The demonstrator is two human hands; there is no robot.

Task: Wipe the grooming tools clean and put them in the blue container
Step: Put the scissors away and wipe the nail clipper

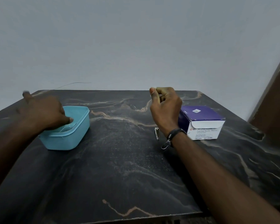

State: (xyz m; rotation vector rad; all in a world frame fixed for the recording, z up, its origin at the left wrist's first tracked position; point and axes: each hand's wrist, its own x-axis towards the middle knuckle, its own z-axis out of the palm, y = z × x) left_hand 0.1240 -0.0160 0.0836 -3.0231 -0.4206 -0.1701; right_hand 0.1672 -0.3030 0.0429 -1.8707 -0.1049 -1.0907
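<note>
The blue container [66, 139] stands on the left of the dark marble table [120, 159]. My left hand [42, 112], blurred, hovers over it with fingers spread and the thumb dipping inside. A thin metal tool [68, 127] lies inside the container, just below the thumb. My right hand [165, 107] is raised above the table's middle right with fingers curled, thumb and forefinger pinching a small pale swab [153, 88], of which only a sliver shows. A silver nail clipper [157, 133] lies on the table beside my right wrist.
A purple and white box of alcohol swabs [202, 122] sits just right of my right hand. A grey wall rises behind the table and a brown panel [275, 102] stands at the far right. The table's front edge [136, 217] is near me.
</note>
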